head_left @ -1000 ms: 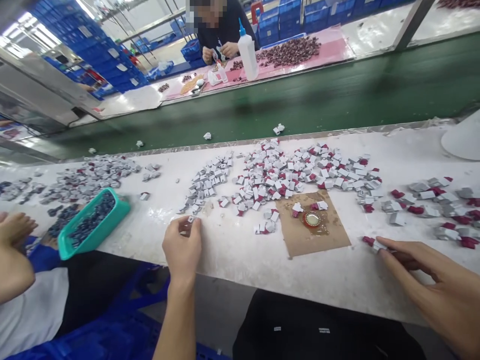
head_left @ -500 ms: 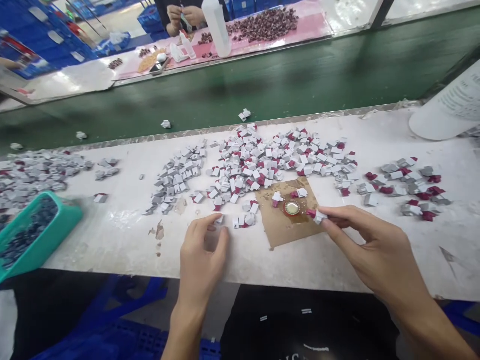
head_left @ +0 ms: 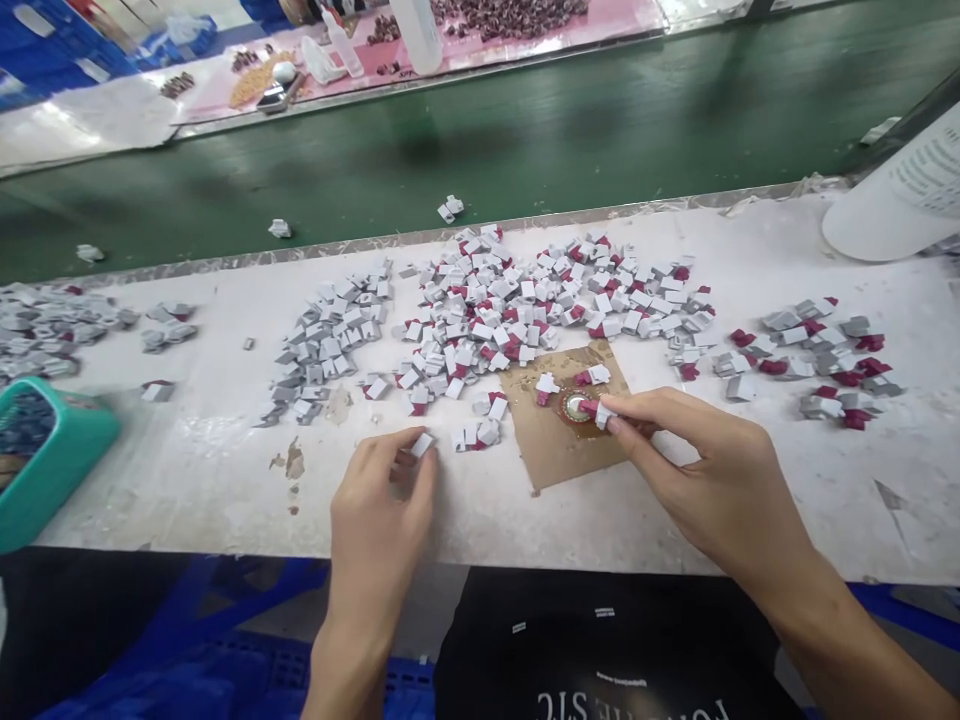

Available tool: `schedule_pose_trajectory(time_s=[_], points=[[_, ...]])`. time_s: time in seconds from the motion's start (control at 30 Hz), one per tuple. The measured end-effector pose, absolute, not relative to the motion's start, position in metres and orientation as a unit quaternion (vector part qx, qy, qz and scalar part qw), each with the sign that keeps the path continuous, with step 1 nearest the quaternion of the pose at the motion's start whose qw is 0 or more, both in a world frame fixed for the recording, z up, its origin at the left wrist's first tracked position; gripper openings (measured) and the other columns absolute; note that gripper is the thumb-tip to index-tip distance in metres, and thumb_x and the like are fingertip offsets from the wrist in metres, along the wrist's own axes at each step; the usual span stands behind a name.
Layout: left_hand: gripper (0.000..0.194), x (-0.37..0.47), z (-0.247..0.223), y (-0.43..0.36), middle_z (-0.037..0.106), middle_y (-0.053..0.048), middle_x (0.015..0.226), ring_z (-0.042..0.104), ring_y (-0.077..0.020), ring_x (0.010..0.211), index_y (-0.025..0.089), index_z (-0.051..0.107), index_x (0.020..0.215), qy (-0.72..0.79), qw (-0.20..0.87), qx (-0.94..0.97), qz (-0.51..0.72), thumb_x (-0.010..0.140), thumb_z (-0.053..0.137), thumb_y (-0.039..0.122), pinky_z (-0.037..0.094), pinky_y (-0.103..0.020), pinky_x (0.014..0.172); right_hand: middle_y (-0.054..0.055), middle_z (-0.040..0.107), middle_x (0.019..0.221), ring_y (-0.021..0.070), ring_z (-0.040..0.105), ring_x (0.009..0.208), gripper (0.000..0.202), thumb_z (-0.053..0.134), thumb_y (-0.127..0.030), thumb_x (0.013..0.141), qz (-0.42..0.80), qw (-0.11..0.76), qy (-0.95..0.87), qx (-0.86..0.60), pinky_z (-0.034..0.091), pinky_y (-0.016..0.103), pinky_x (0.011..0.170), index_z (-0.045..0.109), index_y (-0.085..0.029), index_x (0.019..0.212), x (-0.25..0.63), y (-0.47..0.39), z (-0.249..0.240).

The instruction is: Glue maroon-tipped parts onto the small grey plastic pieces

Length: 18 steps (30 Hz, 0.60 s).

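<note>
My right hand (head_left: 697,460) pinches a small grey-and-maroon plastic piece (head_left: 601,415) between thumb and fingertips. The maroon end points at a small round dish (head_left: 576,405) of shiny liquid; whether it touches the liquid I cannot tell. Under the dish lies a wet-spotted square of brown cardboard (head_left: 559,460), and two similar pieces rest on it near the dish. My left hand (head_left: 386,500) has thumb and index finger closed about a small grey plastic block (head_left: 422,444), low over the table. Just right of it lie several grey-and-maroon pieces (head_left: 480,432).
A large heap of grey-and-maroon pieces (head_left: 510,310) spreads behind the cardboard, with another group (head_left: 817,360) at right. A teal bin (head_left: 82,450) stands at left, a white bottle (head_left: 892,200) at back right. Beyond the table edge runs a green belt (head_left: 525,150) carrying several pieces.
My right hand has moved left, bringing the piece's maroon end from the cardboard's right side to the dish. The grey block in my left fingers shows more plainly. The camera view has shifted.
</note>
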<state>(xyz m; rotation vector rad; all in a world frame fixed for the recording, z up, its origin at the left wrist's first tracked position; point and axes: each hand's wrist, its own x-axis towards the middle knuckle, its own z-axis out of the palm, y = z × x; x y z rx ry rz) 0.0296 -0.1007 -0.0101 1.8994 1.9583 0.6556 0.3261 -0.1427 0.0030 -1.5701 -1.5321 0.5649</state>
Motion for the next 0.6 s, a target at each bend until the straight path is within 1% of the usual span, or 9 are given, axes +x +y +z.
schedule_pose_trajectory(time_s=[0.1, 0.17, 0.3, 0.37, 0.43, 0.53, 0.6], points=[[0.027, 0.031, -0.009, -0.097, 0.076, -0.006, 0.098, 0.071, -0.0262, 0.084, 0.026, 0.082, 0.112, 0.696, 0.189, 0.653, 0.233, 0.097, 0.072, 0.047, 0.063, -0.042, 0.085, 0.005, 0.090, 0.105, 0.0236, 0.085, 0.088, 0.023, 0.070, -0.015, 0.111, 0.217, 0.424, -0.622, -0.621, 0.070, 0.038, 0.076, 0.087, -0.028, 0.121, 0.325, -0.141, 0.004], [0.027, 0.033, -0.008, -0.096, 0.077, -0.005, 0.097, 0.073, -0.0259, 0.086, 0.027, 0.082, 0.111, 0.704, 0.224, 0.626, 0.250, 0.095, 0.076, 0.047, 0.063, -0.041, 0.085, 0.005, 0.089, 0.104, 0.0232, 0.084, 0.088, 0.024, 0.069, -0.015, 0.111, 0.218, 0.420, -0.627, -0.619, 0.069, 0.037, 0.075, 0.087, -0.028, 0.120, 0.326, -0.139, 0.005], [0.025, 0.047, 0.002, -0.094, 0.081, -0.004, 0.098, 0.079, -0.0257, 0.093, 0.026, 0.080, 0.109, 0.689, 0.301, 0.576, 0.321, 0.093, 0.084, 0.045, 0.066, -0.037, 0.083, 0.005, 0.086, 0.096, 0.0217, 0.079, 0.078, 0.021, 0.071, -0.017, 0.110, 0.236, 0.410, -0.628, -0.617, 0.065, 0.037, 0.068, 0.089, -0.027, 0.115, 0.327, -0.134, 0.010], [0.024, 0.062, 0.010, -0.093, 0.083, -0.004, 0.100, 0.081, -0.0249, 0.093, 0.026, 0.079, 0.110, 0.658, 0.341, 0.572, 0.353, 0.094, 0.086, 0.042, 0.068, -0.036, 0.083, 0.004, 0.087, 0.095, 0.0208, 0.077, 0.075, 0.020, 0.073, -0.019, 0.109, 0.252, 0.426, -0.608, -0.621, 0.064, 0.036, 0.066, 0.089, -0.028, 0.115, 0.328, -0.134, 0.013], [0.021, 0.080, 0.018, -0.091, 0.082, -0.003, 0.099, 0.082, -0.0234, 0.092, 0.026, 0.080, 0.110, 0.616, 0.395, 0.574, 0.367, 0.096, 0.086, 0.040, 0.069, -0.035, 0.083, 0.004, 0.089, 0.100, 0.0215, 0.080, 0.080, 0.018, 0.077, -0.022, 0.108, 0.277, 0.455, -0.567, -0.628, 0.067, 0.036, 0.069, 0.090, -0.030, 0.116, 0.329, -0.135, 0.015], [0.015, 0.108, 0.024, -0.086, 0.083, -0.004, 0.099, 0.082, -0.0217, 0.090, 0.025, 0.080, 0.109, 0.539, 0.498, 0.571, 0.367, 0.100, 0.084, 0.036, 0.070, -0.032, 0.080, 0.004, 0.092, 0.112, 0.0255, 0.088, 0.099, 0.013, 0.083, -0.029, 0.107, 0.364, 0.511, -0.477, -0.616, 0.075, 0.038, 0.085, 0.092, -0.033, 0.116, 0.331, -0.136, 0.016], [0.014, 0.125, 0.022, -0.082, 0.085, -0.006, 0.107, 0.084, -0.0221, 0.095, 0.024, 0.081, 0.112, 0.487, 0.566, 0.552, 0.373, 0.104, 0.083, 0.036, 0.072, -0.033, 0.085, 0.004, 0.093, 0.116, 0.0270, 0.090, 0.108, 0.012, 0.084, -0.033, 0.108, 0.429, 0.548, -0.422, -0.581, 0.076, 0.041, 0.095, 0.092, -0.033, 0.117, 0.333, -0.136, 0.015]])
